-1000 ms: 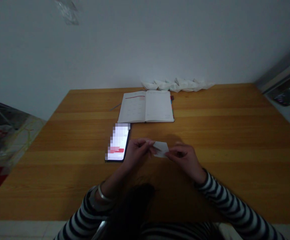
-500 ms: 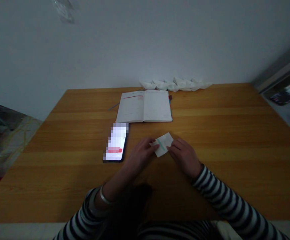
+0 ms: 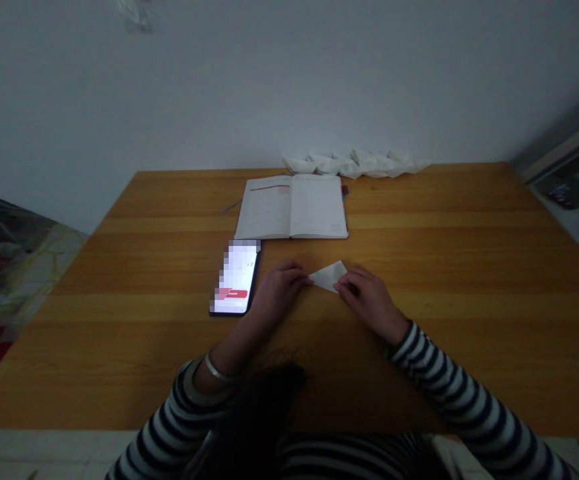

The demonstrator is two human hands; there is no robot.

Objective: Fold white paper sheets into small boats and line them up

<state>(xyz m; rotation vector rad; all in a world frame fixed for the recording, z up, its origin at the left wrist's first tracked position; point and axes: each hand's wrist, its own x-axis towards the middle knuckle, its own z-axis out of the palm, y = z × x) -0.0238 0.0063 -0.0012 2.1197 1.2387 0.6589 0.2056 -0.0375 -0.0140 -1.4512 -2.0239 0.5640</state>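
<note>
Between my two hands is a small white piece of paper [image 3: 328, 275], folded into a roughly triangular shape. My left hand [image 3: 285, 285] pinches its pointed left corner, fingers closed. On the other side, my right hand [image 3: 368, 295] grips the right edge between thumb and fingers. Just left of my left hand lies a phone [image 3: 234, 283] with its screen lit. Beyond the paper an open notebook [image 3: 318, 207] lies flat, its pages mostly blank with a red line on the left page.
A row of folded white paper pieces [image 3: 359, 164] runs along the wall [image 3: 289, 80] at the back of the wooden table [image 3: 449, 267]. A ribbon sticks out left of the notebook. Dark objects stand on the floor at the far left.
The paper was a flat, rather square piece with a green stripe showing; now it is folded over into a triangle and the stripe is hidden. The view has shifted slightly.
</note>
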